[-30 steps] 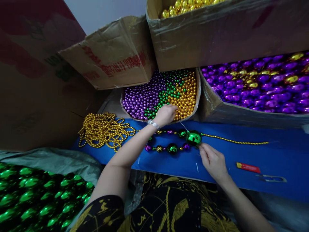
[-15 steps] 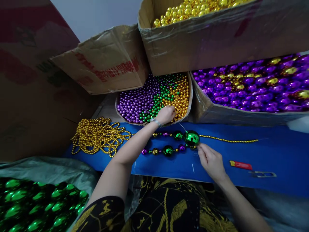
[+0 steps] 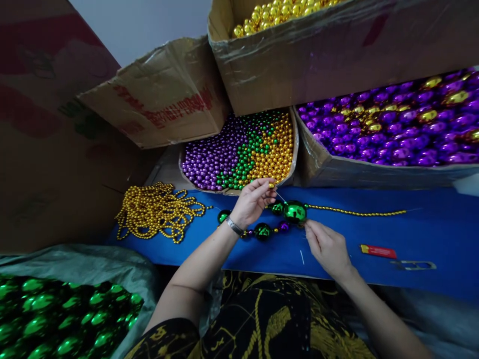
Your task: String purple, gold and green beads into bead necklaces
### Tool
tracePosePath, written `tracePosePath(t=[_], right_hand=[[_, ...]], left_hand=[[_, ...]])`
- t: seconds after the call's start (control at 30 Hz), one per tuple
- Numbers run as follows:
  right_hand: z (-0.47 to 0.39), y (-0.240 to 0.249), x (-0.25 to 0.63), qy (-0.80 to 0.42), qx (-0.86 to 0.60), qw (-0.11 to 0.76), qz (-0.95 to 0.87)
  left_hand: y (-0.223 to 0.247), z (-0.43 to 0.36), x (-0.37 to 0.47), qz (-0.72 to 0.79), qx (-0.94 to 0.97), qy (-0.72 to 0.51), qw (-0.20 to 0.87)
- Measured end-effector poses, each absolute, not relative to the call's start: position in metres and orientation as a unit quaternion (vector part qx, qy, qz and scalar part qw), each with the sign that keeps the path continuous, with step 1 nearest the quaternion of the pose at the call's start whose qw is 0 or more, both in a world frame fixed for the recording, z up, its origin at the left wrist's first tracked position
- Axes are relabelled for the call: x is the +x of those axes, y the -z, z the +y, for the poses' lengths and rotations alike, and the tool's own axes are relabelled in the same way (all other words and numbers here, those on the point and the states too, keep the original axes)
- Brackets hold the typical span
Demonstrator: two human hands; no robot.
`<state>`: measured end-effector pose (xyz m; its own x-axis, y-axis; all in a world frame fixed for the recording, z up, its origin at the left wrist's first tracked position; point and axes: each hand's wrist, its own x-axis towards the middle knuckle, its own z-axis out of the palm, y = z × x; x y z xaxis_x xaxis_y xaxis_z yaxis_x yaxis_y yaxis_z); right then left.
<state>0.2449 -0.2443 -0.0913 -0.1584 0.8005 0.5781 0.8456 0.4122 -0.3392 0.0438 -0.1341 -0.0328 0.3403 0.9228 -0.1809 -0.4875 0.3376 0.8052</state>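
Note:
Pinched in my left hand is a small gold bead, close to the tip of a pale string that rises from the large green bead. My right hand has its fingertips closed at the lower right edge of that green bead, on the strand there. A strand of green, purple and gold beads, including a green bead, lies on the blue table, partly behind my left hand. Just beyond is a box of small purple, green and gold beads.
Gold bead chains lie at the left. Purple beads fill a box at the right; a tall carton stands behind. A red lighter and metal snips rest at the right. Green beads sit lower left.
My left hand has come out of the box of small beads toward the string, now with a gold bead in its fingertips. My right hand stays beside the large green bead.

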Motion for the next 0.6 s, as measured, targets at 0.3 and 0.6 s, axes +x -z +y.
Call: tracePosePath(t=[0.3, 0.6], right_hand=[[-0.246, 0.093, 0.257, 0.067, -0.567, 0.326, -0.753], [-0.263, 0.141, 0.311, -0.133, -0.628, 0.323, -0.696]], left_hand=[[0.031, -0.149, 0.058, 0.334, 0.479, -0.471, 0.661], [0.072, -0.174, 0.11, 0.281, 0.67, -0.414, 0.548]])
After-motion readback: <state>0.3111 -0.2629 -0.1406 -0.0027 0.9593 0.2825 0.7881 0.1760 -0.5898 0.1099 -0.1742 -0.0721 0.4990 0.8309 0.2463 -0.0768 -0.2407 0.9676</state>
